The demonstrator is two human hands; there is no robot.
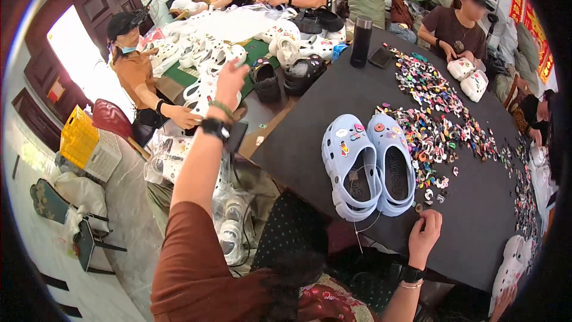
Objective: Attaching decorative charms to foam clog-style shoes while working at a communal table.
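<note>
My left hand (229, 86) is stretched out ahead, raised over the white clogs (201, 96) by the green mat. Its fingers look loosely bent and apart, with nothing plain between them. My right hand (425, 232) rests at the near edge of the black table, fingers curled in; anything inside them is hidden. Just beyond it lie a few small shoe charms (428, 195). A pair of light blue clogs (351, 143) stands on the table, left of that hand, toes pointing away. Colourful charms sit on their uppers, and a thin clear loop hangs at the heels.
Many loose charms (426, 98) spread over the black table (292, 146). A dark bottle (361, 42) and a phone (380, 56) stand and lie beyond. Black clogs (265, 80) sit left. Co-workers surround the tables; one person's hand (185, 117) is close to my left forearm.
</note>
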